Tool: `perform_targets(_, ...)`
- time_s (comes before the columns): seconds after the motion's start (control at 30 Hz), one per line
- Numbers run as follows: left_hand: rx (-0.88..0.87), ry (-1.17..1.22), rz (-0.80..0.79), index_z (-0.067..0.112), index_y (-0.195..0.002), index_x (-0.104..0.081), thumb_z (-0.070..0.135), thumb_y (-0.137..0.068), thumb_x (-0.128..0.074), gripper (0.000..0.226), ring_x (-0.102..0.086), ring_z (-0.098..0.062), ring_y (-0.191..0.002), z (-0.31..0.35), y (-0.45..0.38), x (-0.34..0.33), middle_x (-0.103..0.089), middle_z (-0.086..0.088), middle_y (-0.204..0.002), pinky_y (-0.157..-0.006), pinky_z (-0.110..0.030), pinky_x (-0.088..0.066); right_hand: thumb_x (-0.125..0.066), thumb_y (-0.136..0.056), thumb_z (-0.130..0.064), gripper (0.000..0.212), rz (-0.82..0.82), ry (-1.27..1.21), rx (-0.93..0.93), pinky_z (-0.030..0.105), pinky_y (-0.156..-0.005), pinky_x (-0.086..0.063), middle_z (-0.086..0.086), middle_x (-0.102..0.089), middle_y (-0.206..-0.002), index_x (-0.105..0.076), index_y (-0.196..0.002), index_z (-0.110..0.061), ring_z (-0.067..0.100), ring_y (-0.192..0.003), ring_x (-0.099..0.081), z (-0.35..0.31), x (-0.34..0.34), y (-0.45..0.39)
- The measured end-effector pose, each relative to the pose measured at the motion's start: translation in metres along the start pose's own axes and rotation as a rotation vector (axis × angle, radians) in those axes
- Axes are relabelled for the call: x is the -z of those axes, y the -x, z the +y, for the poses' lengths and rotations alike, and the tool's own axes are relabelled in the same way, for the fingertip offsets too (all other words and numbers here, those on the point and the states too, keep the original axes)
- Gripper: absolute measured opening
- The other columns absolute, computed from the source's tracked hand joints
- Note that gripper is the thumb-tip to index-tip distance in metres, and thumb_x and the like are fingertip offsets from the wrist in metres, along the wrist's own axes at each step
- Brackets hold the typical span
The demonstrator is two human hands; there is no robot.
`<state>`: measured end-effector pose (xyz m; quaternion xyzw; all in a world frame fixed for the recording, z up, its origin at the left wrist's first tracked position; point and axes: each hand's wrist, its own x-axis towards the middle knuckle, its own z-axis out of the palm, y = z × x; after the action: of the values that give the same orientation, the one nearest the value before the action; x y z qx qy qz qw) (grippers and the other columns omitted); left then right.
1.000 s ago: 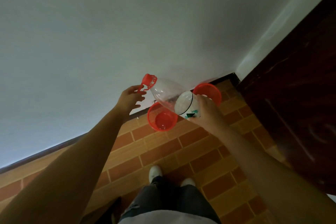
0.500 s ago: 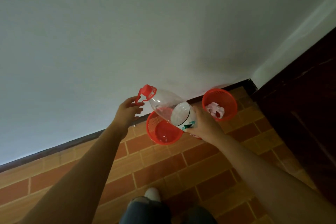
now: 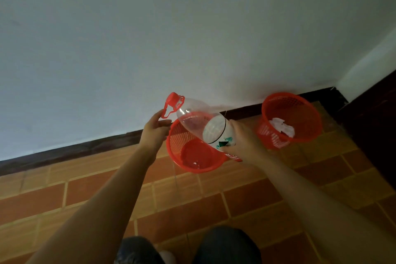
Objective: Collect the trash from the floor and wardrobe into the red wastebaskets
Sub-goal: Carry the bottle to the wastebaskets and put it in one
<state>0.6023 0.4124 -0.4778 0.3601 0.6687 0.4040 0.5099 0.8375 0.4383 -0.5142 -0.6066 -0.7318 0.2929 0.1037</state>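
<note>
Your left hand point(image 3: 154, 133) pinches the red carry handle point(image 3: 168, 111) at the neck of a clear plastic bottle point(image 3: 205, 123), which tilts above the nearer red wastebasket point(image 3: 177, 141). Your right hand point(image 3: 244, 141) wraps its fingers around the bottle's labelled lower end. Further right, a second red wastebasket point(image 3: 308, 118) on the tiled floor point(image 3: 192, 210) holds crumpled white paper point(image 3: 281, 127).

A plain pale wall point(image 3: 150, 28) fills the upper frame, dimly lit. A dark baseboard point(image 3: 75, 150) runs diagonally where it meets the floor point(image 3: 214, 203) of orange and brown brick-pattern tiles. Dark wooden furniture point(image 3: 372, 130) stands at the right edge.
</note>
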Motion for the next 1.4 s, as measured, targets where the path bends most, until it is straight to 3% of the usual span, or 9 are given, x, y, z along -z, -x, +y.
perform_targets(0.1, -0.046, 0.042, 0.040, 0.021, -0.138, -0.038, -0.009, -0.085, -0.051, 0.062, -0.059, -0.027, -0.105, -0.015, -0.007, -0.005, -0.052, -0.009, -0.121, -0.088, -0.042, -0.052, -0.080, -0.060, -0.033, 0.070, 0.004, -0.097, 0.028, 0.041, -0.086, -0.054, -0.001, -0.057, -0.120, -0.047, -0.120, -0.021, 0.018, -0.109, -0.054, 0.010, -0.006, -0.008)
perform_targets(0.3, -0.097, 0.002, 0.037, 0.021, -0.141, -0.036, 0.003, -0.089, -0.053, 0.057, -0.056, -0.022, -0.106, -0.026, -0.002, -0.018, -0.055, 0.000, -0.110, -0.086, -0.032, -0.045, -0.079, -0.064, -0.028, 0.067, -0.034, -0.184, 0.037, 0.035, -0.084, -0.054, -0.003, -0.057, -0.121, -0.047, -0.123, -0.022, 0.015, -0.107, -0.055, 0.015, 0.003, -0.001)
perform_targets(0.53, 0.029, -0.257, 0.138, 0.008, -0.141, -0.035, 0.005, -0.089, -0.053, 0.055, -0.052, -0.021, -0.111, -0.069, -0.014, -0.016, -0.048, -0.015, -0.138, -0.086, -0.028, -0.040, -0.076, -0.071, -0.024, 0.067, -0.069, -0.308, -0.020, 0.014, -0.064, -0.043, -0.010, -0.053, -0.107, -0.043, -0.129, -0.021, 0.009, -0.096, -0.053, 0.008, 0.024, 0.000)
perform_targets(0.73, 0.211, -0.390, 0.083, 0.015, -0.146, -0.020, 0.015, -0.083, -0.066, 0.078, -0.037, -0.035, -0.133, -0.112, -0.025, -0.024, -0.030, -0.017, -0.150, -0.104, -0.049, -0.038, -0.074, -0.073, -0.028, 0.068, -0.004, -0.460, -0.046, 0.024, -0.075, -0.046, -0.009, -0.053, -0.114, -0.039, -0.131, -0.023, 0.011, -0.106, -0.052, -0.002, 0.012, -0.004)
perform_targets(0.87, 0.283, -0.335, 0.058, 0.019, -0.149, -0.009, 0.020, -0.082, -0.067, 0.088, -0.042, -0.035, -0.130, -0.132, -0.032, -0.027, -0.035, -0.018, -0.148, -0.101, -0.048, -0.041, -0.074, -0.074, -0.022, 0.066, 0.072, -0.589, -0.053, 0.013, -0.068, -0.042, -0.008, -0.049, -0.114, -0.038, -0.130, -0.018, 0.006, -0.103, -0.048, -0.010, -0.013, -0.017)
perform_targets(1.03, 0.303, -0.192, 0.138, 0.023, -0.148, -0.014, 0.015, -0.084, -0.065, 0.082, -0.047, -0.035, -0.127, -0.145, -0.051, -0.023, -0.046, -0.019, -0.140, -0.102, -0.053, -0.040, -0.075, -0.074, -0.022, 0.070, 0.146, -0.711, -0.108, 0.017, -0.071, -0.048, 0.002, -0.049, -0.125, -0.034, -0.131, -0.014, 0.012, -0.108, -0.050, -0.006, -0.056, -0.035)
perform_targets(1.13, 0.271, -0.198, 0.127, 0.023, -0.147, -0.017, 0.014, -0.086, -0.062, 0.076, -0.057, -0.033, -0.112, -0.149, -0.055, -0.022, -0.054, -0.020, -0.131, -0.093, -0.047, -0.049, -0.074, -0.075, -0.021, 0.070, 0.136, -0.759, -0.137, 0.017, -0.072, -0.049, -0.001, -0.048, -0.123, -0.033, -0.132, -0.015, 0.012, -0.107, -0.051, -0.003, -0.081, -0.041)
perform_targets(1.23, 0.231, -0.172, 0.087, 0.022, -0.147, -0.021, 0.009, -0.087, -0.060, 0.073, -0.062, -0.020, -0.080, -0.151, -0.059, -0.021, -0.065, -0.016, -0.107, -0.062, -0.027, -0.049, -0.072, -0.076, -0.020, 0.068, 0.113, -0.783, -0.177, 0.020, -0.073, -0.050, 0.000, -0.050, -0.124, -0.034, -0.132, -0.017, 0.015, -0.110, -0.053, 0.003, -0.104, -0.046)
perform_targets(1.4, 0.191, -0.170, 0.056, 0.022, -0.142, -0.034, 0.006, -0.086, -0.059, 0.063, -0.062, -0.020, -0.079, -0.153, -0.062, -0.019, -0.066, -0.013, -0.094, -0.056, -0.023, -0.046, -0.071, -0.077, -0.020, 0.065, 0.072, -0.788, -0.276, 0.019, -0.068, -0.046, 0.004, -0.050, -0.126, -0.033, -0.130, -0.015, 0.014, -0.104, -0.051, 0.008, -0.130, -0.049)
